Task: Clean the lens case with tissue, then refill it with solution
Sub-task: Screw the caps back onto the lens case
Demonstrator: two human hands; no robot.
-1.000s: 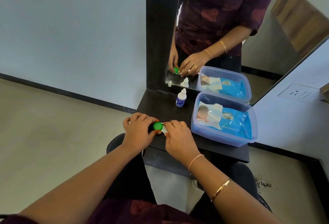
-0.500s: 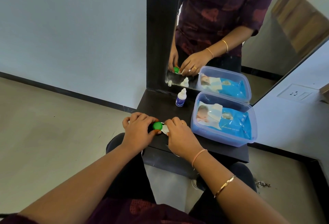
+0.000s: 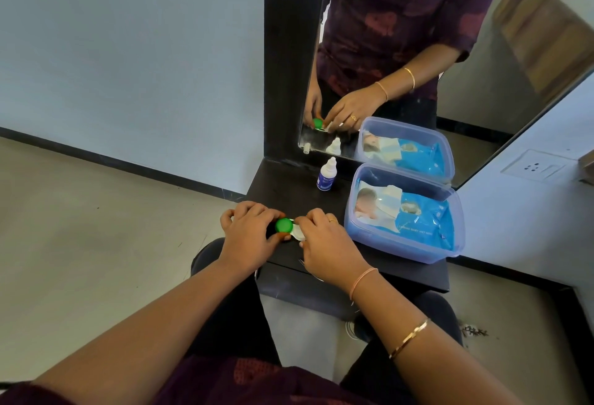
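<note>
Gripped between the thumb and curled fingers of the left hand [image 3: 247,237], the lens case [image 3: 284,225] is held at the end that carries its green cap [image 3: 283,224]. The cap is left uncovered and is turned up towards the camera. Directly to the right of that grip, a white tissue [image 3: 297,233] is pinched by the bent fingertips of the right hand [image 3: 324,244] and is pressed against the other end of the case. That end is hidden under the tissue and fingers. A ring [image 3: 332,220] is worn on the right hand. Both hands are kept close together, almost touching, over the front edge of the dark shelf [image 3: 289,189]. Whether the case is resting on the shelf cannot be told.

Beyond the grip and slightly to its right, the solution bottle [image 3: 327,174] is seen upright and capped, well apart from the hands. Just to the right of the grip, a clear plastic box [image 3: 395,245] is set on the shelf, and a blue wipes pack [image 3: 424,221] is lying inside it. Behind the bottle and box, the hands, case and box are reflected in a mirror [image 3: 482,51].
</note>
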